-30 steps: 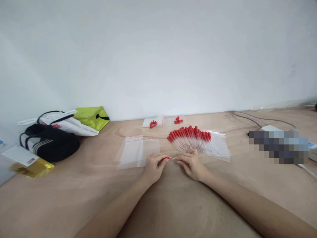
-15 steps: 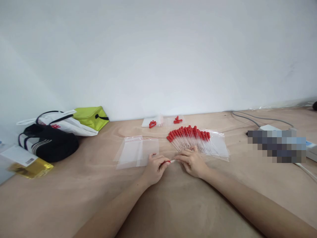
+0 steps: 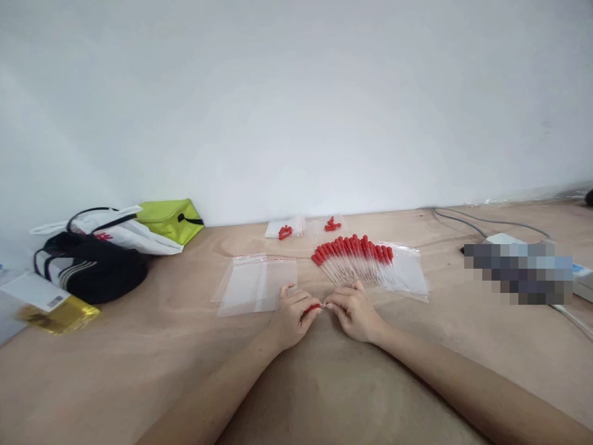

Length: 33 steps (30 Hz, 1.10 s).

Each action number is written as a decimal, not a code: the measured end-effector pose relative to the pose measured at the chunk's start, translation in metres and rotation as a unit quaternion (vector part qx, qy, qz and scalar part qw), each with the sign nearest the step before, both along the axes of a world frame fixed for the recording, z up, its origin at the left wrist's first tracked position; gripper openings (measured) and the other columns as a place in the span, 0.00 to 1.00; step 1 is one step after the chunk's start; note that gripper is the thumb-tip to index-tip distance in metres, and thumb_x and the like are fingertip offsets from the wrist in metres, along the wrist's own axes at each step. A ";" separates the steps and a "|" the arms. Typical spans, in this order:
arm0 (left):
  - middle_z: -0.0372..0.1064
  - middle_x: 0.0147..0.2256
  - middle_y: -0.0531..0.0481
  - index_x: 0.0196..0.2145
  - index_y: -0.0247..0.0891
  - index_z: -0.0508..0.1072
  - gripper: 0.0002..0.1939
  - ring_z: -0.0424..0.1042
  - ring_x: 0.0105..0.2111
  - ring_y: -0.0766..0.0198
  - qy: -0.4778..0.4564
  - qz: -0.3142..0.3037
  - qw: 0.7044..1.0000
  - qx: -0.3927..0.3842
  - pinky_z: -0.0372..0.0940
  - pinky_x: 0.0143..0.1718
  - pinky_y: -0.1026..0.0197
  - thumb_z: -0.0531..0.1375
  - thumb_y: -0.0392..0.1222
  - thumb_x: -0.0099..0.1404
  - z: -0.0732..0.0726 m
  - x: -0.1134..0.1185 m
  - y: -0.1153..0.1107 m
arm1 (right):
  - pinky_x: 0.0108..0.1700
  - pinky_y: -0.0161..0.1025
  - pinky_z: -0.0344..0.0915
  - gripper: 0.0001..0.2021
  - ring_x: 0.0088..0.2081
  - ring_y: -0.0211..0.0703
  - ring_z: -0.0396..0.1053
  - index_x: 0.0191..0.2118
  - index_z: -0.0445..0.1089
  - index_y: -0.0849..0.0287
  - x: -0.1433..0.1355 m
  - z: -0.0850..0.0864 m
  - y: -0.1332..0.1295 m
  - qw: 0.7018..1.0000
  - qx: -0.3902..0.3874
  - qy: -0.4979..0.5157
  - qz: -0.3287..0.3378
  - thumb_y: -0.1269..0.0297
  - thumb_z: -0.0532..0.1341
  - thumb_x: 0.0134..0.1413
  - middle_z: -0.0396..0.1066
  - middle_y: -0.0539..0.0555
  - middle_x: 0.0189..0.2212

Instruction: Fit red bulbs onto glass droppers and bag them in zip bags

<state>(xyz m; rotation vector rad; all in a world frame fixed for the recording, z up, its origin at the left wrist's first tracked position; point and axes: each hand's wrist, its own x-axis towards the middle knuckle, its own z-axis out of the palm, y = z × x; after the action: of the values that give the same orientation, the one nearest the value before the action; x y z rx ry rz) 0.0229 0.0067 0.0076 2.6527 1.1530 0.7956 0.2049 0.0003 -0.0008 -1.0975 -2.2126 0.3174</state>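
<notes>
Red shows between the two hands: a small red bulb (image 3: 312,307) is pinched in the fingertips of the left hand (image 3: 291,315), and the right hand (image 3: 352,312) meets it from the right, its fingertips closed on the clear end of the same dropper. Whether tube and bulb are joined is too small to tell. Both hands rest low on the table (image 3: 296,383), near the middle, with the forearms coming in from the near edge.

Just beyond the right hand lies a fan of droppers (image 3: 354,256), red bulbs at the far end and clear tubes converging toward the hands, spread on a clear bag (image 3: 410,272). Left of the fan and just beyond the left hand lie flat empty zip bags (image 3: 254,284), overlapping each other. Farther off, close to the wall (image 3: 296,105), two small bags hold loose red bulbs (image 3: 286,232), one left and one right of each other.

At the far left stand a black bag (image 3: 90,272), a white bag (image 3: 125,232) leaning on it and a green pouch (image 3: 171,217) behind them. Nearer, at the left edge, lies a yellow packet (image 3: 60,312) with a white label. At the right, grey cables (image 3: 472,224) run along the table toward a blurred patch.
</notes>
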 end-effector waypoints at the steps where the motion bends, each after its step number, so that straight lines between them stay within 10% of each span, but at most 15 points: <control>1: 0.71 0.27 0.53 0.30 0.39 0.70 0.11 0.68 0.30 0.65 -0.003 0.000 1.000 -0.002 0.45 0.49 0.53 0.49 0.41 0.63 0.000 0.000 0.001 | 0.35 0.37 0.44 0.11 0.30 0.36 0.65 0.30 0.68 0.58 -0.001 0.000 0.001 1.000 -0.007 0.001 -0.001 0.69 0.50 0.55 0.71 0.49 0.27; 18: 0.72 0.32 0.52 0.36 0.43 0.72 0.08 0.68 0.36 0.61 -0.041 0.141 0.989 0.031 0.51 0.43 0.55 0.57 0.45 0.59 0.002 -0.008 0.012 | 0.39 0.42 0.44 0.09 0.33 0.40 0.63 0.29 0.69 0.56 0.018 0.003 0.010 0.994 0.058 -0.068 -0.055 0.62 0.54 0.54 0.72 0.50 0.26; 24: 0.66 0.46 0.44 0.45 0.40 0.68 0.15 0.63 0.47 0.55 0.039 0.259 0.962 0.071 0.50 0.49 0.50 0.52 0.46 0.61 -0.003 -0.016 0.016 | 0.39 0.42 0.43 0.12 0.31 0.42 0.62 0.24 0.70 0.58 0.012 0.001 0.023 0.969 0.060 -0.034 -0.235 0.61 0.52 0.51 0.70 0.51 0.22; 33: 0.49 0.57 0.37 0.55 0.34 0.57 0.28 0.46 0.58 0.52 0.213 0.309 0.922 -0.093 0.43 0.55 0.44 0.41 0.54 0.64 -0.004 -0.015 0.018 | 0.39 0.44 0.43 0.15 0.31 0.45 0.63 0.22 0.69 0.58 -0.003 0.002 0.066 0.927 -0.007 -0.048 -0.372 0.59 0.51 0.49 0.71 0.54 0.22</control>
<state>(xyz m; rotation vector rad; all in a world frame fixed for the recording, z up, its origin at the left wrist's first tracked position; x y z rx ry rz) 0.0079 0.0245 0.0037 2.3632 2.1147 0.1343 0.2019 0.0659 0.0008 -1.8813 -1.7002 -0.0554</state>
